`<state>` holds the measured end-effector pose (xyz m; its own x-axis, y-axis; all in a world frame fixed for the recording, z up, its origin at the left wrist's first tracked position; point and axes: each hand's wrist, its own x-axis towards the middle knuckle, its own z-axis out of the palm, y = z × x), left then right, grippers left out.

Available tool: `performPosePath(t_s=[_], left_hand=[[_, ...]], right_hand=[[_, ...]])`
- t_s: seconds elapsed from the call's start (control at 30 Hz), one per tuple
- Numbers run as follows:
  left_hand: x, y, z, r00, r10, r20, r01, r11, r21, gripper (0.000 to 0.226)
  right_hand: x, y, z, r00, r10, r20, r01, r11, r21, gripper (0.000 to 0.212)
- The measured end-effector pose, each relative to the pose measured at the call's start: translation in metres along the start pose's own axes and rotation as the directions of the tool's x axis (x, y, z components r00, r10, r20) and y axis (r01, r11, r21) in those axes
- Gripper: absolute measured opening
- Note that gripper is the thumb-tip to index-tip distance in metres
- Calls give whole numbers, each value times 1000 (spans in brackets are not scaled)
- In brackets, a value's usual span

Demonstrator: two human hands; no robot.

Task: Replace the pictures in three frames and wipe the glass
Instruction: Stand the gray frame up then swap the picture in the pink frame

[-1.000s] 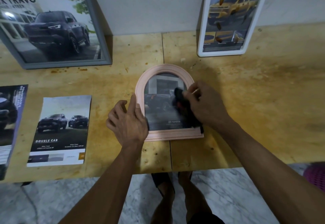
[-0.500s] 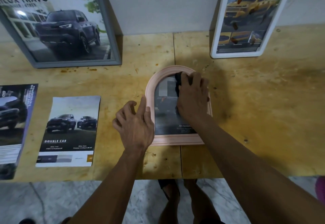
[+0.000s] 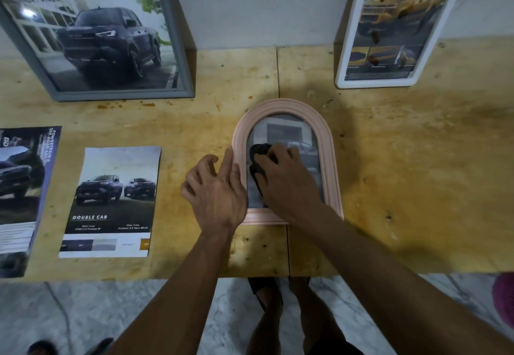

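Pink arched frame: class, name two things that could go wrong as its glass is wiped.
1. The pink frame lies loose on the table, steadied only by the left hand at its edge; it may slide.
2. The right hand presses a dark cloth on the glass; hard pressure might crack it.

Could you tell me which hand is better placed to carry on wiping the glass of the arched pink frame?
The right hand: it holds the dark cloth on the glass of the arched pink frame. The left hand rests at the frame's left edge, steadying it.
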<state>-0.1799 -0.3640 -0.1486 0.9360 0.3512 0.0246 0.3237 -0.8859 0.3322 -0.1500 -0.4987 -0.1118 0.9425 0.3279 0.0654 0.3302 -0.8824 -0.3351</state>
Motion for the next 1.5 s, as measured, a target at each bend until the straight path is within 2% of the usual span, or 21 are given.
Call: performPosePath(t_s=[0.07,0.17,0.23,0.3,0.37,0.43,0.5,0.57,0.67,0.8,0.97,1.17,1.3,1.4,1.5], left_hand=[[0,0,-1,1000,2,4,-2,1000,0,41],[0,-1,-1,1000,1,16,-1,1000,0,40],[0,1,-1,1000,-4,18,4,1000,4,40],[0,2,-2,1000,-13,14,13,1000,2,39],[0,3,-2,1000,-22,12,22,1000,-3,39],[0,3,-2,999,-29,20,29,1000,-5,39],[1,2,-2,999,-31,33,31,999,-11,39],[1,3,-3,999,-32,42,33,999,-19,39],[2,2,-4,998,-40,58,42,998,-43,39],[2,1,-4,998,-27,62,29,999,-20,41],[-3,8,-3,998,-56,22,57,998,-22,38],[-4,11,-4,996,-81,40,82,997,-12,39],[-4,12,-3,995,-91,42,91,996,-8,39],[-4,12,-2,995,-92,38,92,996,-6,39],[-4,12,-2,995,-89,36,89,996,-9,39]], right_hand=[[-4,15,-14,998,67,20,-66,996,-53,32],[-9,39,-29,991,100,-94,-115,977,-178,24],[-11,41,-30,985,168,-34,-171,963,-207,20],[-15,34,-27,979,201,12,-198,972,-122,19],[-18,20,-26,977,211,-5,-211,977,39,17],[-18,3,-25,968,242,72,-251,950,185,24],[-21,-10,-18,967,190,169,-227,946,232,30],[-29,-21,-13,973,141,183,-184,951,246,30],[-44,-27,-6,986,104,128,-120,985,124,28],[-51,-27,-3,988,90,123,-90,996,-6,23],[-60,3,-16,989,86,122,-76,994,-81,22],[-72,39,-39,987,92,134,-54,963,-263,9],[-62,29,-52,959,110,263,-34,960,-278,11],[-55,24,-62,949,148,277,-69,959,-275,16],[-55,32,-73,947,212,243,-144,953,-267,9]])
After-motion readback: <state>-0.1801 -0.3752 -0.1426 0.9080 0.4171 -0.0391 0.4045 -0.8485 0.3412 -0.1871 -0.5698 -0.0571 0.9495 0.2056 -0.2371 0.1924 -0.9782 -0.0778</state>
